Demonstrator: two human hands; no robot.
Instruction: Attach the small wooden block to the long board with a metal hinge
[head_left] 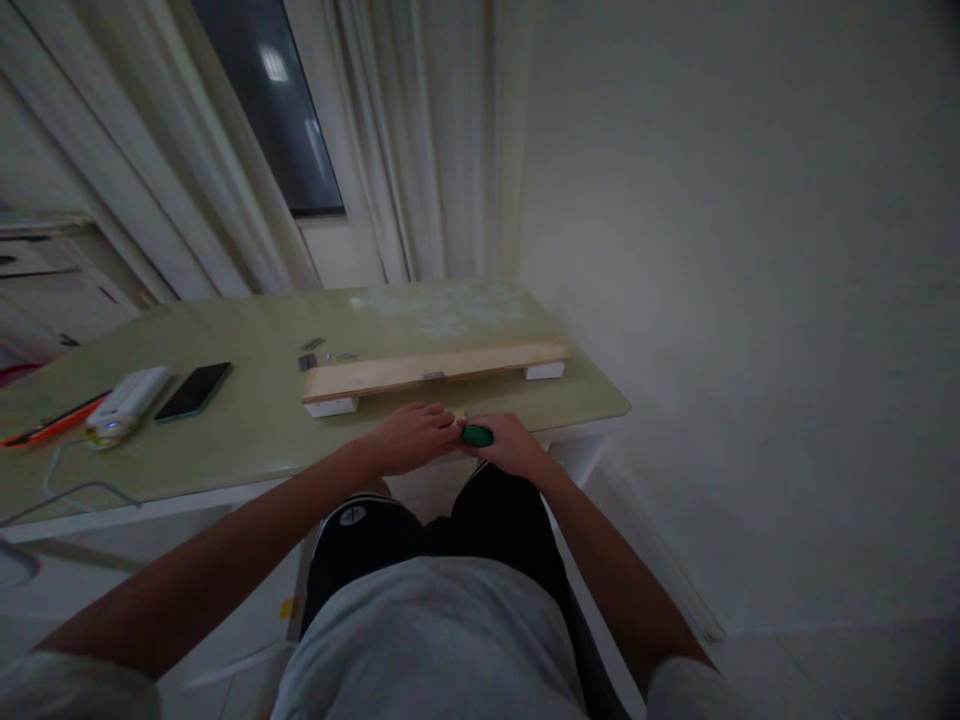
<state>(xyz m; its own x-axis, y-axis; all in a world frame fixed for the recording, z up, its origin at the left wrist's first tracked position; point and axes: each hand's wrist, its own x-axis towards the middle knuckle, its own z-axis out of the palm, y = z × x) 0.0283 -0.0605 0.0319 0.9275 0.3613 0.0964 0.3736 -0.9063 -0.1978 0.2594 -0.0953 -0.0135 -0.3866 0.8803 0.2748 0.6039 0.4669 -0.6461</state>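
The right hand (514, 443) is gripping a green handle (477, 435); whether the left hand (412, 437) is holding anything, I cannot tell. At twelve o'clock over the desk (247, 420), a wooden plank (375, 376) is running nine-to-three, the left hand sitting nearer.

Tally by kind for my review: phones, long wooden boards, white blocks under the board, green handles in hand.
Phone: 1
Long wooden board: 1
White blocks under the board: 2
Green handle in the right hand: 1
Total: 5
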